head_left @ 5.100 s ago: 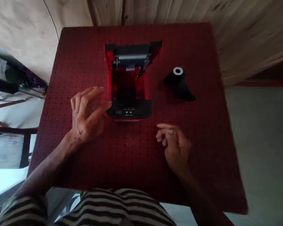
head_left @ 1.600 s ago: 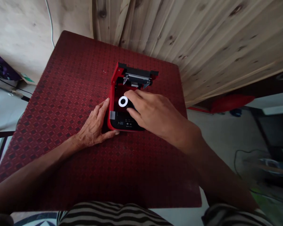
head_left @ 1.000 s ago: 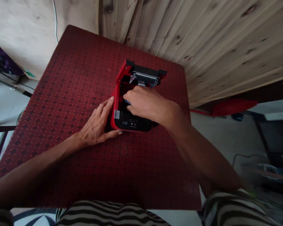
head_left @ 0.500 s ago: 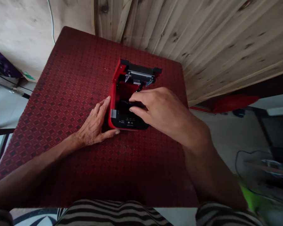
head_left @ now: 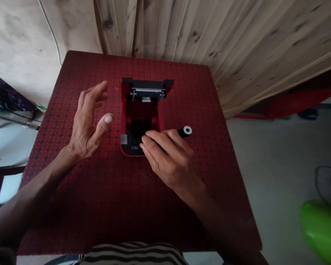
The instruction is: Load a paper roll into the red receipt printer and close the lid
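Observation:
A red and black label printer (head_left: 123, 121) stands on the table with its lid (head_left: 148, 84) raised; a metal bar shows on the lid's underside. My right hand (head_left: 171, 152) is over the printer's front right edge, its fingers closed on a black roll (head_left: 184, 132). One end of the roll sticks out to the right, a white ring with a dark hole; the rest lies hidden behind my fingers. To the left of the printer, apart from it, my left hand (head_left: 86, 123) hovers with fingers and thumb spread, holding nothing.
The table (head_left: 121, 206) has a dark red patterned cover. A wooden plank wall (head_left: 193, 33) borders its far side. On the floor to the right are a bright green object (head_left: 321, 230) and a cable (head_left: 317, 180).
My left hand has let go of the printer's side and moved left. My right hand has drawn back from the printer's cavity toward me with the black roll. The view has shifted too.

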Demonstrator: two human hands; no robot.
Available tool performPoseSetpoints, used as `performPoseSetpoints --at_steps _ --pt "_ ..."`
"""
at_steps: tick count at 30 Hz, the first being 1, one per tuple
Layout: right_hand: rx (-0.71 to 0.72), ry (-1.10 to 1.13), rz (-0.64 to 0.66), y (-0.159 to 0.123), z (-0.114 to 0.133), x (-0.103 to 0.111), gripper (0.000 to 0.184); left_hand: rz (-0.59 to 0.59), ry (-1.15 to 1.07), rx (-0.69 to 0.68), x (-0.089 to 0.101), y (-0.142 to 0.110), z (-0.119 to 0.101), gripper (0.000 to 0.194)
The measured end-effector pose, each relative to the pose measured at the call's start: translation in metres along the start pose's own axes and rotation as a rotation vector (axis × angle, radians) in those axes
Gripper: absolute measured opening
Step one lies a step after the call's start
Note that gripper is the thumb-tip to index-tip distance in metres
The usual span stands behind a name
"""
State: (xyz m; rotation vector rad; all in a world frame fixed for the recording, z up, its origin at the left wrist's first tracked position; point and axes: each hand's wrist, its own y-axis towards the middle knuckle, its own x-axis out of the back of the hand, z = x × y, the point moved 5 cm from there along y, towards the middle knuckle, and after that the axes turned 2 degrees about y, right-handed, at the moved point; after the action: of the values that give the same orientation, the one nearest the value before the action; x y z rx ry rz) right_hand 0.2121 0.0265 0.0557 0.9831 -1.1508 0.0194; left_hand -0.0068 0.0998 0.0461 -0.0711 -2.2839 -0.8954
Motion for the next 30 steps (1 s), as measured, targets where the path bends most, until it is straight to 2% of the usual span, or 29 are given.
performPoseSetpoints --at_steps 4,8,11,17,21,27,30 --pt "-0.01 0.006 -0.096 -0.006 0.003 -0.001 0.011 0.109 0.048 -0.071 -0.007 0.045 -0.008 0.061" --pt "-0.046 0.047 -0.134 -0.009 0.003 0.0 0.011 0.135 0.049 -0.077 -0.013 0.059 -0.019 0.056" --pt "-0.058 0.061 -0.122 -0.011 0.004 0.003 0.012 0.144 0.04 -0.038 -0.013 0.05 -0.026 0.052" --pt "-0.088 0.07 -0.093 -0.012 0.006 0.007 0.017 0.172 0.052 -0.095 -0.015 0.027 -0.037 0.049" --pt "-0.082 0.063 -0.073 -0.013 0.008 0.009 0.022 0.203 0.011 -0.112 -0.018 0.017 -0.037 0.043" --pt "-0.06 0.062 -0.073 -0.013 0.008 0.011 0.022 0.226 0.067 -0.206 -0.022 0.003 -0.034 0.035" --pt "-0.054 0.069 -0.085 -0.013 0.007 0.01 0.022 0.289 0.059 -0.171 -0.027 -0.001 -0.03 0.037"
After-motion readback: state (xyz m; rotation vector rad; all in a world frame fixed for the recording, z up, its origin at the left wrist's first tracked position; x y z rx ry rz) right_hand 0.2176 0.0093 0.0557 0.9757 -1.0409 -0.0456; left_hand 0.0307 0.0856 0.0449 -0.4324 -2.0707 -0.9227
